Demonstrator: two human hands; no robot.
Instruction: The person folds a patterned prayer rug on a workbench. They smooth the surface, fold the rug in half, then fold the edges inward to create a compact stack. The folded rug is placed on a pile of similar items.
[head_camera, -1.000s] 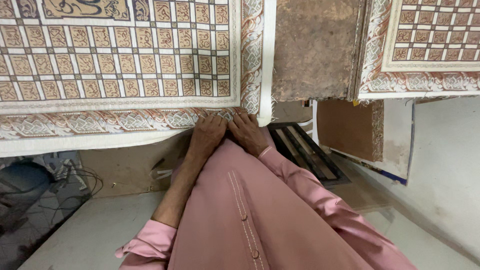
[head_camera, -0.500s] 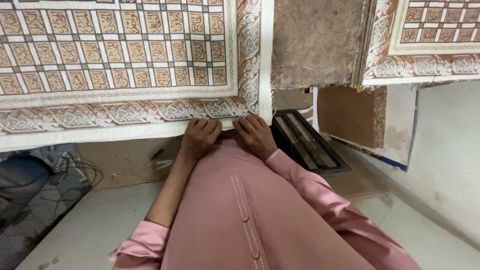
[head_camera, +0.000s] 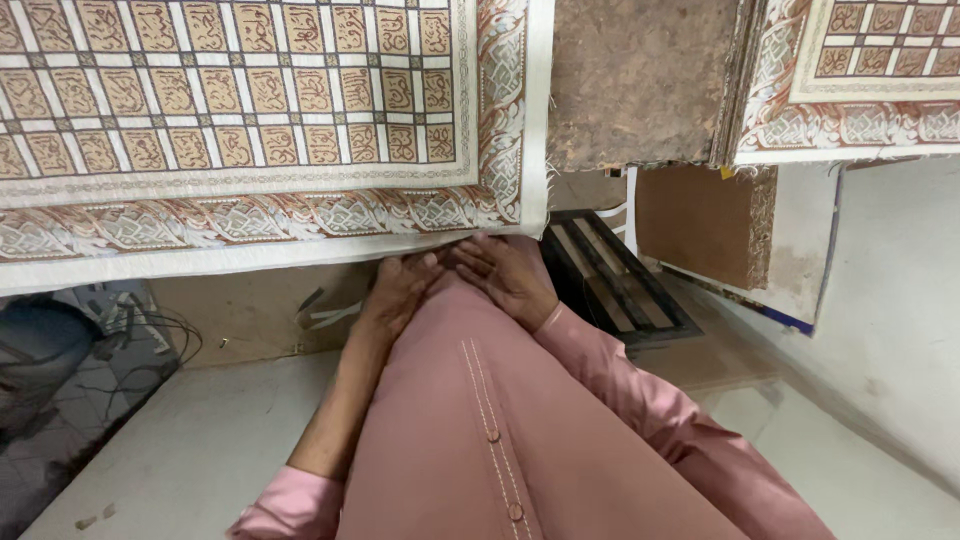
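Observation:
A large patterned cloth with beige calligraphy squares and a white border lies in front of me. My left hand and my right hand sit side by side at its lower edge, near the right corner. Both hands have curled fingers, and their tips are tucked under the white border, so they are hidden. The hands rest against my pink garment, whose sleeves cover both arms.
A brown rough board lies beyond the cloth's corner, and a second patterned cloth lies at top right. A dark slatted frame and a brown panel sit to my right by a white wall. Cables lie at left.
My hands lay flat on top of the patterned border before. Now they sit lower, at its very edge, fingers curled under it. The view has tilted slightly.

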